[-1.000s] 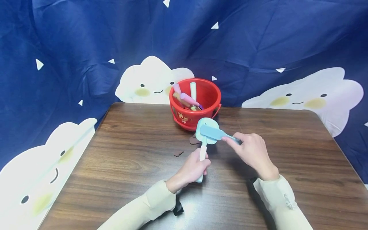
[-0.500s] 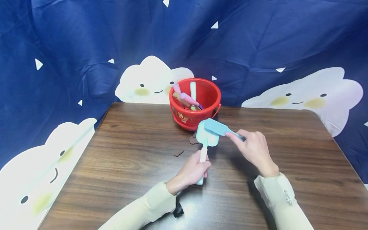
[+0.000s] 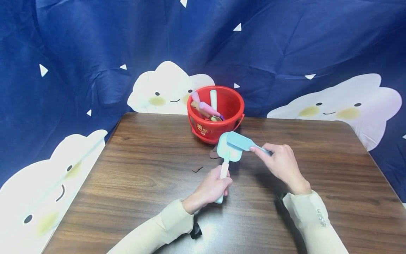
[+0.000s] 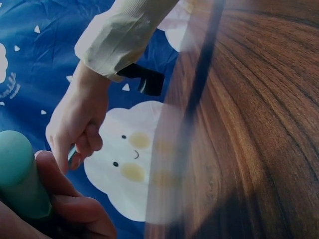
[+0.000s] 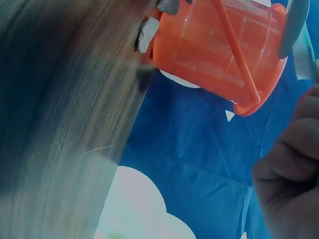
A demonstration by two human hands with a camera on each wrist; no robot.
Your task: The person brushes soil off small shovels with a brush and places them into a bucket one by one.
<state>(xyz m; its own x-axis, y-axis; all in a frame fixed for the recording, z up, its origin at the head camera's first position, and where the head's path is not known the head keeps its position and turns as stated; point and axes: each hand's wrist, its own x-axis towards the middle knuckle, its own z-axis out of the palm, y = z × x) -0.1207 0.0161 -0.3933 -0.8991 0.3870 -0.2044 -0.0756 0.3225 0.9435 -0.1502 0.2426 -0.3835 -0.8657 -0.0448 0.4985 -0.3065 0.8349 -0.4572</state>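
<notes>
In the head view my left hand [image 3: 210,187] grips the handle of a small toy shovel [image 3: 233,153], which has a pale blue, rounded-square head and a partly white handle. Its head is held just in front of the red bucket. My right hand [image 3: 282,164] pinches the thin handle of a light blue brush [image 3: 239,140] lying across the shovel's head. Pale bristles [image 5: 303,57] show in the right wrist view. The shovel handle's rounded end [image 4: 14,157] pokes out of my left hand in the left wrist view.
The red bucket [image 3: 210,131] stands at the table's back, holding several tools with pink, brown and pale handles. Flat brown pieces [image 3: 214,153] lie by its base, partly behind the shovel. A smaller brown scrap [image 3: 197,169] lies left of them on the wooden table [image 3: 142,169].
The brush has shifted right and slightly up across the shovel's head, uncovering more of its left and lower part. During the last half second both hands have hardly moved.
</notes>
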